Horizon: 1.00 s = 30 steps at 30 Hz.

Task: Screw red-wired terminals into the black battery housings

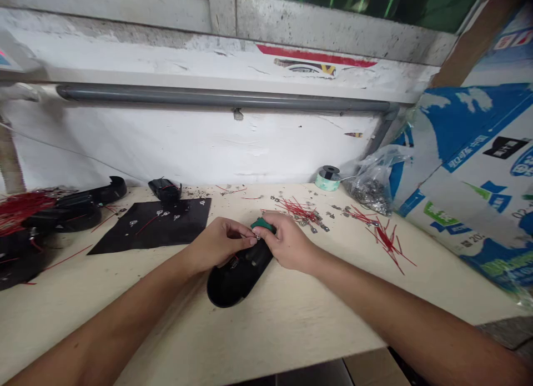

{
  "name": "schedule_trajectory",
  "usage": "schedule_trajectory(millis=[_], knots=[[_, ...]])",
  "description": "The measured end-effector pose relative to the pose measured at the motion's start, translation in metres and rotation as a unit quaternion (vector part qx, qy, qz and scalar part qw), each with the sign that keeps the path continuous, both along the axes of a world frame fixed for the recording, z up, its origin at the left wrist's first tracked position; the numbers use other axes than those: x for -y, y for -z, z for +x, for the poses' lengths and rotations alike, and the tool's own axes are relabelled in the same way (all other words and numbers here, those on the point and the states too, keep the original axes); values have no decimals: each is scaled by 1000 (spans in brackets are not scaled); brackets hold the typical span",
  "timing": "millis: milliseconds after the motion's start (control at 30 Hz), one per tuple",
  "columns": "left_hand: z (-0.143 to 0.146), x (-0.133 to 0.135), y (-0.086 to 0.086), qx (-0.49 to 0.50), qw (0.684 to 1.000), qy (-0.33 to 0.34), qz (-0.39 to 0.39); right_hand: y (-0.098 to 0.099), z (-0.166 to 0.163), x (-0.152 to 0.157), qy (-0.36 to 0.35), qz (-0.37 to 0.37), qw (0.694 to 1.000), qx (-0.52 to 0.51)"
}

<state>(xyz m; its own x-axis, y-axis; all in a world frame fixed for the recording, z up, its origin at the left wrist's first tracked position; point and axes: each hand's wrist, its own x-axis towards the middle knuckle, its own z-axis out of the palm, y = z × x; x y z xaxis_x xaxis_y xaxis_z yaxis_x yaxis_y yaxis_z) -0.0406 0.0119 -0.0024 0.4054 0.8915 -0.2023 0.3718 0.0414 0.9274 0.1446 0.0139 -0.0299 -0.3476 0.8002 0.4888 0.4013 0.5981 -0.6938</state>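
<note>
A black plastic shell [231,286], hollow and rounded at its near end, lies tilted between my hands over the table. My right hand [288,242] is closed round its far end, where a dark green part [264,225] shows between the fingers. With thumb and fingers together, my left hand [220,242] pinches at a small shiny metal tab [258,237] by the shell's far end. My right thumb presses close to the same tab. A short piece of red wire shows inside the shell, below my left fingers. The fingertips partly hide the tab.
A black mat [154,226] with loose metal tabs lies left. Beyond it are more black shells [165,189] and a red wire heap [25,211]. Red wires with tabs [297,209] lie right, near a spool [327,178] and a plastic bag [375,180]. A printed carton [470,180] borders the right.
</note>
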Motion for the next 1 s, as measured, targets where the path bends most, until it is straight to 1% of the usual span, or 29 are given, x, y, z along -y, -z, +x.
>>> schedule_trajectory(millis=[67, 133, 267, 333, 400, 467, 500, 600, 667, 733, 800, 867, 900, 933, 967, 1000], knots=[[0, 0, 0, 0, 1000, 6, -2, 0, -1, 0, -1, 9, 1000, -7], [0, 1, -1, 1, 1000, 7, -2, -2, -1, 0, 2, 2, 1000, -23], [1, 2, -5, 12, 1000, -12, -16, -9, 6, -5, 23, -16, 995, -98], [1, 3, -7, 29, 999, -32, -23, -9, 13, -9, 30, -55, 986, -158], [1, 4, -8, 51, 997, -55, -24, -7, 20, -14, 42, -99, 976, -188], [1, 3, -6, 74, 994, -78, -25, -4, 24, -16, 57, -120, 978, -160], [0, 2, -5, 87, 992, -90, -26, -3, 25, -16, 54, -132, 981, -133], [0, 0, -1, 136, 982, -128, -7, -4, 24, -14, -10, -191, 979, -70], [1, -1, 0, 151, 978, -140, 15, -6, 21, -10, -46, -234, 969, -60], [2, 0, -1, 131, 982, -135, 30, -7, 20, -8, -60, -289, 952, -75], [2, 1, -2, 96, 987, -117, 48, -8, 19, -7, -68, -356, 925, -116], [0, 1, -1, 64, 989, -92, 99, -9, 20, -8, -78, -394, 901, -162], [-1, 1, 0, 47, 985, -83, 144, -10, 21, -8, -83, -400, 895, -179], [-3, 0, 2, 25, 975, -76, 206, -10, 22, -9, -89, -403, 890, -192], [-6, -2, 5, -2, 958, -64, 279, -11, 22, -9, -95, -405, 886, -202], [-8, -3, 8, -35, 933, -47, 354, -11, 23, -9, -99, -408, 883, -209]])
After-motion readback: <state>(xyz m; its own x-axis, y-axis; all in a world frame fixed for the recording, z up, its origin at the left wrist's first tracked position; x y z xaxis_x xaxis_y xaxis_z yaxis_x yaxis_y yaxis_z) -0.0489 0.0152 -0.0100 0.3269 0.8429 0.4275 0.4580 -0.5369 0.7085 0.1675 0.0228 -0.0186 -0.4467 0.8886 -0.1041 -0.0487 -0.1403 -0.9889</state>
